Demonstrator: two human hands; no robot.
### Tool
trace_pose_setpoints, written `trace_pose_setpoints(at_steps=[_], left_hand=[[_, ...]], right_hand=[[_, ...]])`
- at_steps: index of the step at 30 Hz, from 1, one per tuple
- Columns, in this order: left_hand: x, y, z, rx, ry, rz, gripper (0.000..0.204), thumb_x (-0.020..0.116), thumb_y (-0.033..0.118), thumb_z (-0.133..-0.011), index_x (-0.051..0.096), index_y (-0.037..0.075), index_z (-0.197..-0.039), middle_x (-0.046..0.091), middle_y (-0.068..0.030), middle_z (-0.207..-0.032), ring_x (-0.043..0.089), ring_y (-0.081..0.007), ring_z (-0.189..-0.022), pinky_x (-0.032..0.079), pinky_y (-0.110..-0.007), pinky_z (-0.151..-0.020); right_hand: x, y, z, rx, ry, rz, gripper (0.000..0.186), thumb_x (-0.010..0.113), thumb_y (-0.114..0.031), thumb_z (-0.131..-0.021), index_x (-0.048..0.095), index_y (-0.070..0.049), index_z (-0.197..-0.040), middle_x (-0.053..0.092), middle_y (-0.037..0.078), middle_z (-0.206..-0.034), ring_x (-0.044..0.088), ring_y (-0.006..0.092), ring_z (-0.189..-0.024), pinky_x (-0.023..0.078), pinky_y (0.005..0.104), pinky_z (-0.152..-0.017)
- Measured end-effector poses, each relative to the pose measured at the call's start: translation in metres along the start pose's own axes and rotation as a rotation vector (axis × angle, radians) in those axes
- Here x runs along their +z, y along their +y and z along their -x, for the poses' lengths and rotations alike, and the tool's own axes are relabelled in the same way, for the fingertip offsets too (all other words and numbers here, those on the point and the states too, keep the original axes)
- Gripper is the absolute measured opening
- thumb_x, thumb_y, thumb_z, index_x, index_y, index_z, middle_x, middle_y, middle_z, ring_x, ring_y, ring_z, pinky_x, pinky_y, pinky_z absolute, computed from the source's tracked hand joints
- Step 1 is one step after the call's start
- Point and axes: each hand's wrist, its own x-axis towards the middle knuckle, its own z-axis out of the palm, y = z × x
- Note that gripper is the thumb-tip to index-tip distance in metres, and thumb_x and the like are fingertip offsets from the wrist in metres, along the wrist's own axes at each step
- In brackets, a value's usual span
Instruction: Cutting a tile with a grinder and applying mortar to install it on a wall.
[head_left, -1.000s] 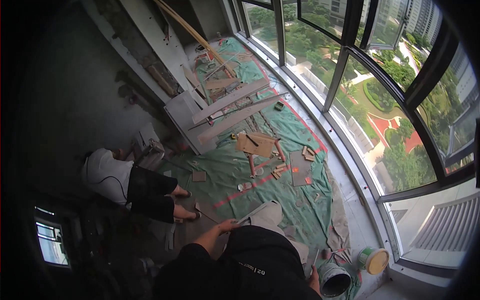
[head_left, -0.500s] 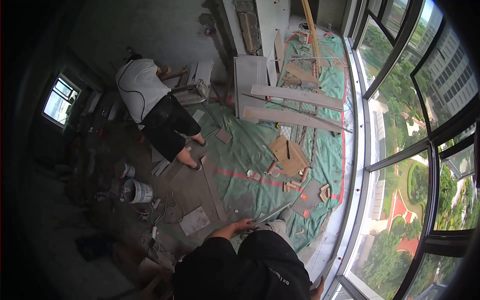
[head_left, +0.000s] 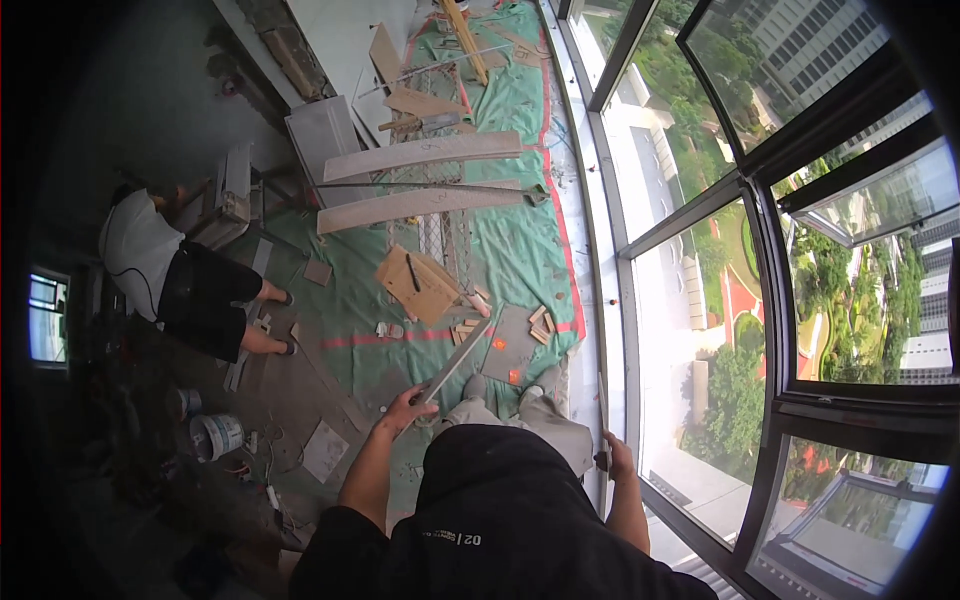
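Observation:
My left hand (head_left: 410,408) is closed round a long, thin grey strip (head_left: 462,354), which slants away from me over the green floor cover. By the window side, my right hand (head_left: 620,456) grips another narrow strip (head_left: 604,410), seen nearly edge-on in front of the white sill. A small dark part shows beside the fingers of that hand, too small to name. Both forearms are bare, and my two feet stand between the strips on the floor cover.
Ahead lie two pale boards (head_left: 425,157), a brown panel (head_left: 418,283) with a black tool on it, and several small wood blocks (head_left: 540,322). A co-worker (head_left: 185,275) bends over a bench at left. White buckets (head_left: 217,436) and cables stand lower left. Tall windows (head_left: 690,300) line the right.
My view has swung right, so the room and co-worker sit further left. Both hands show more fully, each with its strip; the right one has come up beside the sill.

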Motion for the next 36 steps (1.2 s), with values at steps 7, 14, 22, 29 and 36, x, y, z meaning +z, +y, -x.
trace_pose_setpoints(at_steps=[7,14,22,29,36], left_hand=[[0.116,0.02,-0.034,-0.065,0.074,-0.053,0.082,0.089,0.03,-0.093,0.056,0.007,-0.165,0.072,-0.0118,-0.136,0.069,-0.0215,-0.116,0.055,-0.037,-0.098],[0.181,0.052,-0.105,0.018,0.146,0.071,0.065,0.071,0.021,-0.107,0.051,0.002,-0.166,0.07,-0.011,-0.141,0.066,-0.0194,-0.122,0.054,-0.035,-0.102],[0.222,0.131,-0.215,0.143,0.152,0.133,0.072,0.069,0.018,-0.108,0.042,0.008,-0.174,0.069,-0.0142,-0.143,0.067,-0.0224,-0.125,0.054,-0.038,-0.109],[0.199,0.241,-0.341,0.092,0.202,0.152,0.084,0.081,0.028,-0.102,0.043,0.014,-0.175,0.071,-0.0081,-0.127,0.069,-0.0173,-0.112,0.055,-0.036,-0.097],[0.158,0.385,-0.442,-0.061,0.089,0.243,0.088,0.089,0.029,-0.095,0.049,0.01,-0.172,0.072,-0.01,-0.138,0.069,-0.022,-0.121,0.055,-0.039,-0.105]], right_hand=[[-0.044,-0.124,-0.077,-0.077,-0.016,0.281,0.059,0.089,-0.045,-0.093,0.079,0.005,-0.121,0.07,0.007,-0.084,0.066,0.0181,-0.067,0.051,0.0374,-0.055],[-0.032,-0.25,-0.134,-0.121,-0.083,0.383,0.056,0.086,-0.046,-0.097,0.073,0.002,-0.12,0.057,0.004,-0.068,0.061,0.0193,-0.052,0.049,0.0347,-0.046],[-0.004,-0.393,-0.201,0.015,-0.236,0.275,0.048,0.08,-0.042,-0.103,0.072,0.001,-0.124,0.06,0.006,-0.068,0.061,0.0207,-0.051,0.047,0.0355,-0.047],[0.055,-0.552,-0.28,-0.125,-0.462,0.401,0.04,0.076,-0.041,-0.104,0.077,-0.013,-0.132,0.058,0.005,-0.069,0.058,0.015,-0.054,0.04,0.0323,-0.048],[0.158,-0.774,-0.333,-0.093,-0.279,0.552,0.055,0.08,-0.061,-0.097,0.07,-0.007,-0.101,0.058,0.003,-0.071,0.051,0.0148,-0.052,0.038,0.0336,-0.045]])
